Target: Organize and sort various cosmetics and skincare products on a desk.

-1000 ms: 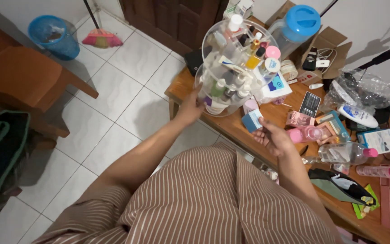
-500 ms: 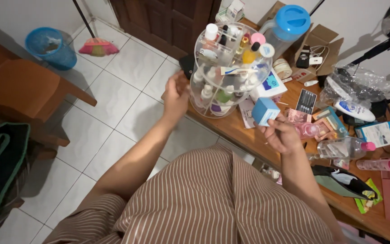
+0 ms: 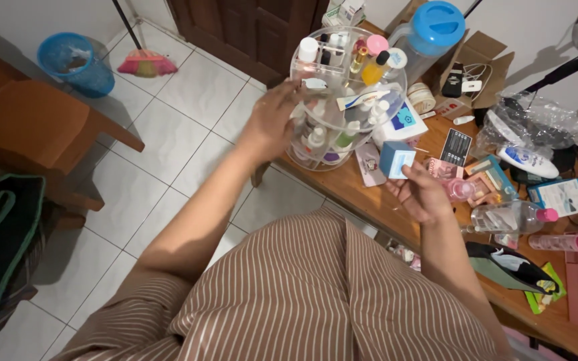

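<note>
Reaching out w/ arm extended, the left hand [image 3: 274, 124] rests against the side wall of a clear round organizer [image 3: 342, 127], fingers spread and curled onto the plastic, touching but not clamped around it. Right hand [image 3: 423, 194] sits lower and nearer the body, palm up-ish, thumb and fingers pinched on a small blue box [image 3: 396, 159] held just above the desk edge, beside the organizer's base.

Organizer stands on a wooden desk [image 3: 362, 194], two tiers packed w/ small bottles and tubes, upright. Desk is crowded: big blue-lidded jug [image 3: 433, 30] behind the organizer, cardboard box [image 3: 476, 63] w/ cables, clear water bottle [image 3: 510, 217] w/ pink cap lying on its side near the right hand, pink cartons at far right.

Room: white tile floor [image 3: 168, 140], dark wooden door [image 3: 249, 30], blue bin [image 3: 75, 63], pink broom head [image 3: 145, 63], wooden chair [image 3: 41, 127] at left, green-trimmed bag [image 3: 1, 254]. Striped shirt [image 3: 302, 294] fills the foreground.
</note>
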